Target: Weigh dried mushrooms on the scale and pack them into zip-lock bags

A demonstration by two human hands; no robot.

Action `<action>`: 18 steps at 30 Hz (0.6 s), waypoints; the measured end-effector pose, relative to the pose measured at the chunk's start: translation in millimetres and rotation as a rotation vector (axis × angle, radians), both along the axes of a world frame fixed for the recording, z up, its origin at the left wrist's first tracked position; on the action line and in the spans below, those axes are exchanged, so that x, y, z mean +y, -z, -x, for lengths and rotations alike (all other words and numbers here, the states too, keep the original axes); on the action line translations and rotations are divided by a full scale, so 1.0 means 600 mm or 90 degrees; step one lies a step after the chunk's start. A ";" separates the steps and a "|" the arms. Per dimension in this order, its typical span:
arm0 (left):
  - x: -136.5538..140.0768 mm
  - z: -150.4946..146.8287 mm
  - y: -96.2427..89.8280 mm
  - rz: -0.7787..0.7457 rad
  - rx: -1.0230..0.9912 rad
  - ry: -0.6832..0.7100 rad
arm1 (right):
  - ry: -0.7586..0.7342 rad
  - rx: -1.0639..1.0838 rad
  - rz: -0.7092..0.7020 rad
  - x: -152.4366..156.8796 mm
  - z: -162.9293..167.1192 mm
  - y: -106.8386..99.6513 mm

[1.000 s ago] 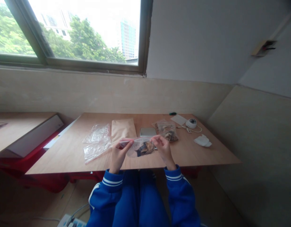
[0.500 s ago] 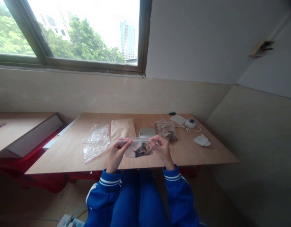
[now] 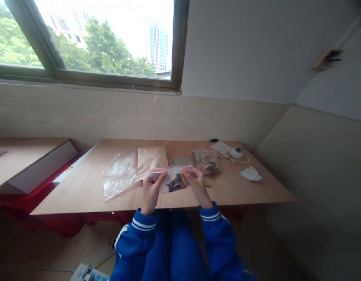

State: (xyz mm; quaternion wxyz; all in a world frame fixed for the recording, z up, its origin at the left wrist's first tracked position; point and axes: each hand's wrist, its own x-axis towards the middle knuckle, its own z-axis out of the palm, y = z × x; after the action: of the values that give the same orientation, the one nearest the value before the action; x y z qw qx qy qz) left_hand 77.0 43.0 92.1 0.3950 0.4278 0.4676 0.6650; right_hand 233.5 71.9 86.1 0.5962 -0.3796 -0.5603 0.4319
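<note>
Between my hands, above the table's near edge, is a clear zip-lock bag (image 3: 176, 182) with a reddish top strip. Dark and tan dried pieces lie inside it, too small to name. My left hand (image 3: 152, 189) pinches the bag's top at the left, thumb on the near side. On the right, my right hand (image 3: 198, 183) grips the same top edge. Just behind the bag is a flat grey device (image 3: 182, 161), partly hidden. Filled zip-lock bags (image 3: 206, 162) lie beyond my right hand, and a small yellowish piece (image 3: 207, 183) shows beside it.
Left on the wooden table (image 3: 77, 191) lie empty clear bags (image 3: 120, 171) and a brown paper pouch (image 3: 151, 158). To the right are a white dome camera (image 3: 236, 152) with its cable, a crumpled tissue (image 3: 251, 173), a white paper (image 3: 220, 147) and a dark green tool (image 3: 213, 140).
My hands have come closer together along the bag's top, the left one moving right. The bag's top now buckles between them, and the small yellowish piece has come into view.
</note>
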 end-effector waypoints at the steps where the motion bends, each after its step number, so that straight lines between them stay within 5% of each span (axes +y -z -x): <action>1: 0.000 0.002 0.000 0.002 0.001 0.010 | 0.003 -0.001 -0.002 0.000 0.001 0.000; 8: 0.004 0.010 -0.002 0.013 0.043 0.139 | 0.053 -0.013 -0.011 -0.003 0.006 0.003; 12: 0.002 0.007 -0.004 -0.001 0.051 0.140 | 0.056 0.010 -0.024 -0.004 0.005 0.001; 18: -0.001 0.001 -0.008 -0.005 0.043 0.095 | -0.064 0.065 0.050 -0.005 0.002 0.003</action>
State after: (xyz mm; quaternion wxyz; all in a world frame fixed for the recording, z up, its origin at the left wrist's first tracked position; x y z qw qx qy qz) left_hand 76.3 42.4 97.1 0.4256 0.4854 0.4450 0.6207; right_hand 232.0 68.8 84.4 0.5863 -0.3515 -0.5303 0.5015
